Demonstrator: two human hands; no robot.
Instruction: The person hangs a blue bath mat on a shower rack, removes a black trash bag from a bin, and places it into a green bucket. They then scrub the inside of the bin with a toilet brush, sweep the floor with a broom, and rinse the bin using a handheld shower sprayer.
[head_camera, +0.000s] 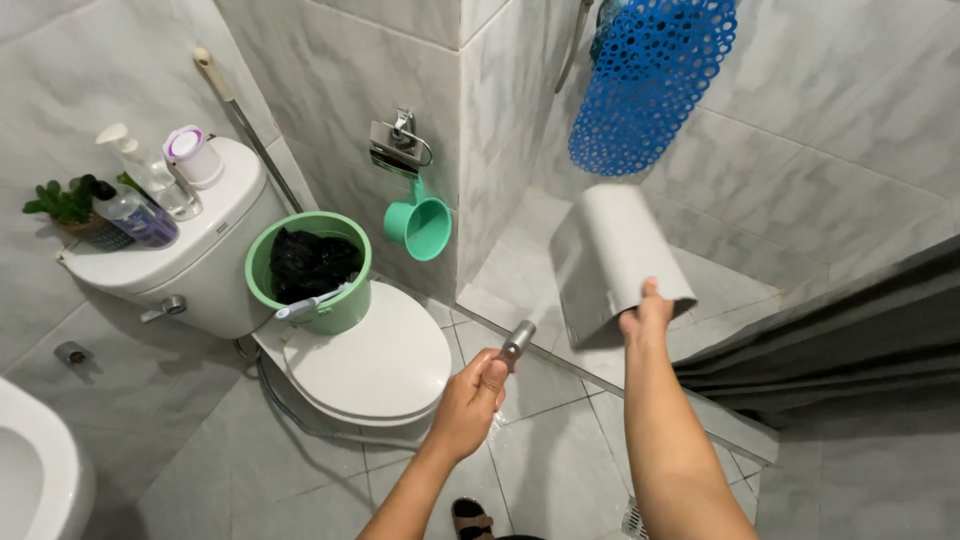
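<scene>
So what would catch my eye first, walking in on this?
Probably the white bin held tipped up by the right hand at centre, while the left hand grips a metal spray nozzle. Next, the green bucket on the closed toilet, and the blue mat hanging above.

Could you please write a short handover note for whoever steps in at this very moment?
Left hand: closed around a metal spray nozzle, pointed toward the shower area.
Right hand: gripping the rim of a white bin, held up and tilted over the shower floor.
Nearby: a green bucket with dark contents stands on the closed toilet lid.
Done: bin lifted and nozzle in hand.
Left: no water stream can be made out; whether the bin is rinsed cannot be told.
</scene>
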